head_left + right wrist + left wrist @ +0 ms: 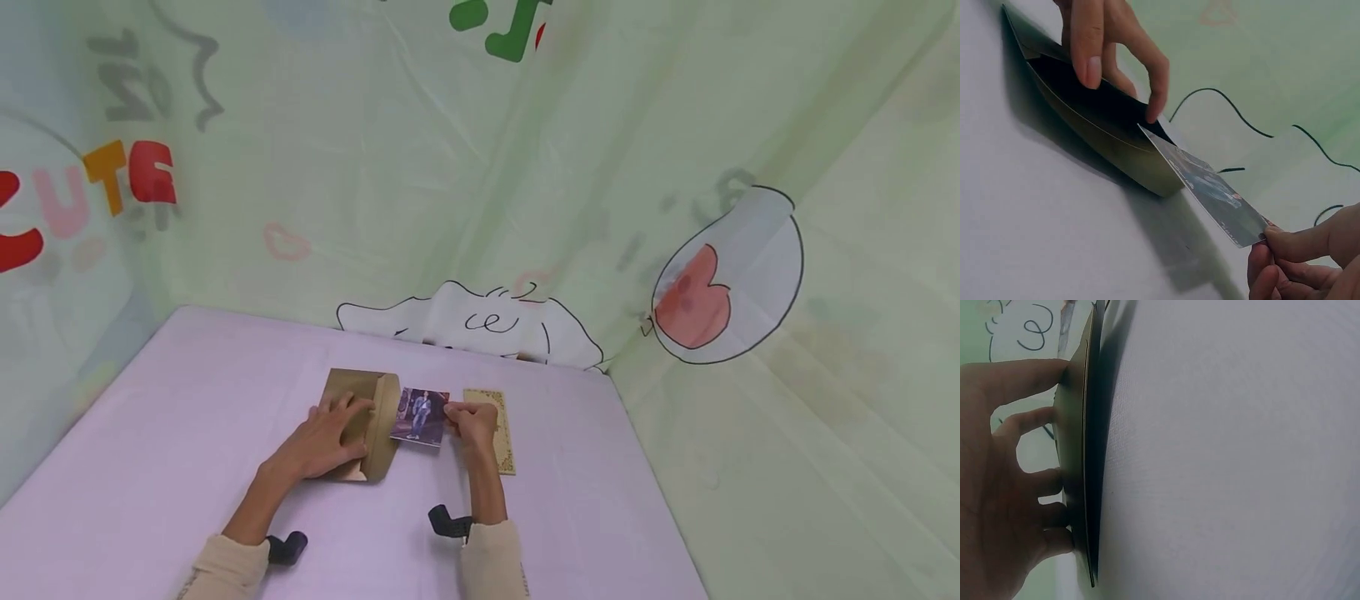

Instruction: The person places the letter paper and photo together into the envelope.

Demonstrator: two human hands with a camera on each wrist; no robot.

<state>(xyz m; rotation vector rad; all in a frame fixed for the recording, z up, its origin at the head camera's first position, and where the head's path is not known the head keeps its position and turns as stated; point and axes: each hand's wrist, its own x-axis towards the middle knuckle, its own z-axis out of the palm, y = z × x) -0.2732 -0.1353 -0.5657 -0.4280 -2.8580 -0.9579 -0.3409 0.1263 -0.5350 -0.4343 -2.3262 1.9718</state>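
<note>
A brown paper envelope (352,382) lies with its mouth and flap (387,425) toward the right. My left hand (330,433) spreads over it, fingertips and thumb pressing on its upper face. The right wrist view shows the envelope's mouth (1063,81) gaping, with left-hand fingers (1090,62) at its edge. Between thumb and fingers my right hand (474,421) pinches a photo card (422,417) of a standing figure by its right edge. The card's far corner reaches the envelope's mouth; whether it is inside cannot be told.
A cream card with an ornate border (506,450) lies under and beside the right hand. The table has a pale lilac cover (600,517). A printed cloth (375,192) hangs behind and at the sides. Black wrist mounts (288,548) stick out from both wrists.
</note>
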